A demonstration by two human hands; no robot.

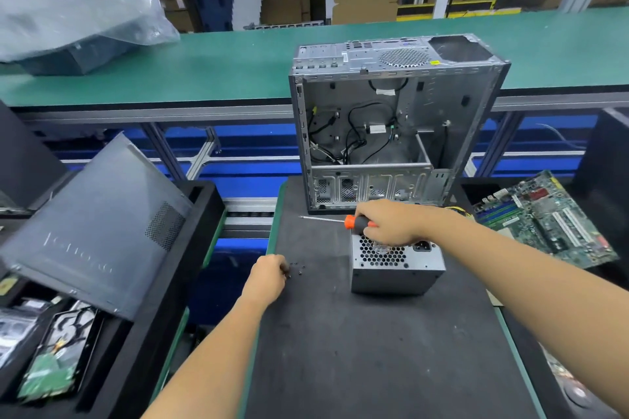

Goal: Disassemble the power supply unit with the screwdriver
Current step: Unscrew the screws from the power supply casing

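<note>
- Power supply unit [397, 264]: grey metal box, I see it standing on the black mat [357, 350], honeycomb vent grille and mains socket facing up, near the middle of the work surface and just in front of the computer case.
- Right hand [391, 223]: I read it as curled round the screwdriver handle while resting on the top rear edge of the power supply unit.
- Screwdriver [340, 221]: orange and black handle in the right hand, bare shaft pointing left, roughly level, above the mat and clear of the box.
- Left hand [269, 274]: fingers curled, fingertips down at the mat's left part, right at the loose screws; I cannot tell whether it pinches one.
- Screws [296, 269]: a few small dark ones scattered on the mat, left of the power supply unit and apart from it.
- Computer case [391, 126]: open, side panel off, upright at the mat's far end, black cables hanging inside.
- Side panel [98, 228]: dark grey, tilted against a black bin at my left.
- Motherboard [548, 218]: green board lying to the right of the mat.
- Hard drive [54, 364]: in the lower-left bin, circuit side up.
</note>
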